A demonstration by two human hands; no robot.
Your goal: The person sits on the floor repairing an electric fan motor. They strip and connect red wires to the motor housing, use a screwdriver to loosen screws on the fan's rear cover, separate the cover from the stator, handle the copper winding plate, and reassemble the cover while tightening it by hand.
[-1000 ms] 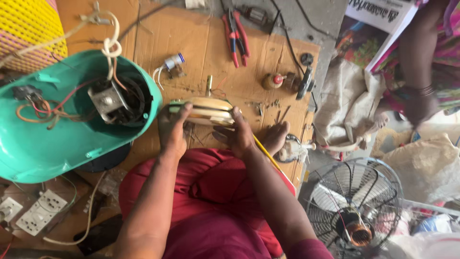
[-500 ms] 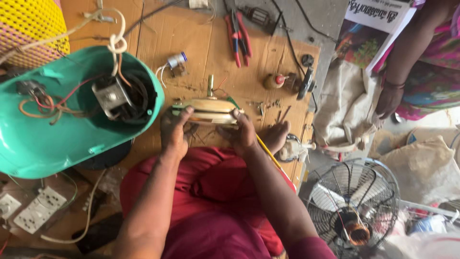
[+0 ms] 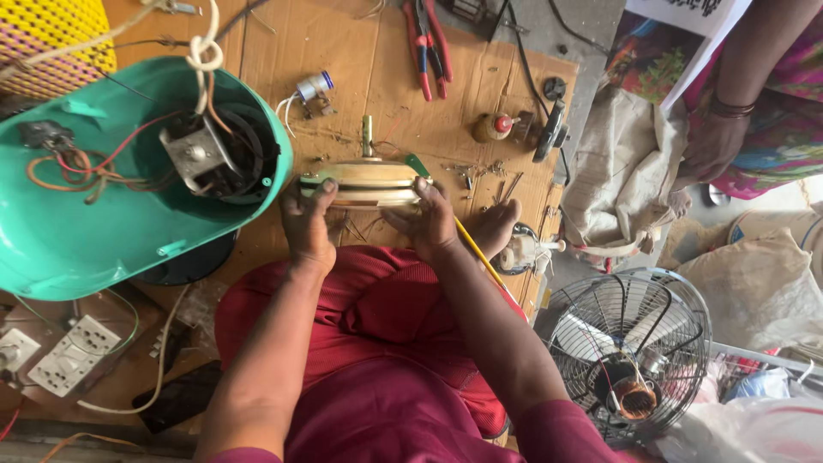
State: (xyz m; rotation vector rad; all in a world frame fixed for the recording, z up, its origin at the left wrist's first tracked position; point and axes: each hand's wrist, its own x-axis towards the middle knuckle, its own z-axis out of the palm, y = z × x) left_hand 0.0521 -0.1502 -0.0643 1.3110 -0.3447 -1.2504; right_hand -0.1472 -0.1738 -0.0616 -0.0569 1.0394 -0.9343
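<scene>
- left hand (image 3: 307,225) grips left end of round metal motor housing (image 3: 360,183), fingers curled over its edge
- right hand (image 3: 427,221) grips right end of same housing, thumb on top rim, fingers wrapped under
- housing held on edge just above cardboard sheet (image 3: 377,77), in front of person's lap; short shaft (image 3: 367,135) sticks up from its far side
- green fan shell (image 3: 94,231) just left of housing, open side up, with metal bracket (image 3: 195,154) and loose coloured wires (image 3: 77,167) inside
- white knotted cord (image 3: 202,53) hangs over shell's far rim
- small capacitor (image 3: 314,86) with white leads on cardboard beyond housing
- red-handled pliers (image 3: 426,39) at far edge of cardboard
- small screws (image 3: 480,171) scattered right of housing
- yellow rod (image 3: 477,254) runs under right wrist
- wire fan guard (image 3: 630,343) on floor to the right, copper coil showing in its middle
- white switch sockets (image 3: 70,353) lower left
- another person's hand (image 3: 710,146) at upper right, resting on cloth bag (image 3: 626,171), well apart from housing
</scene>
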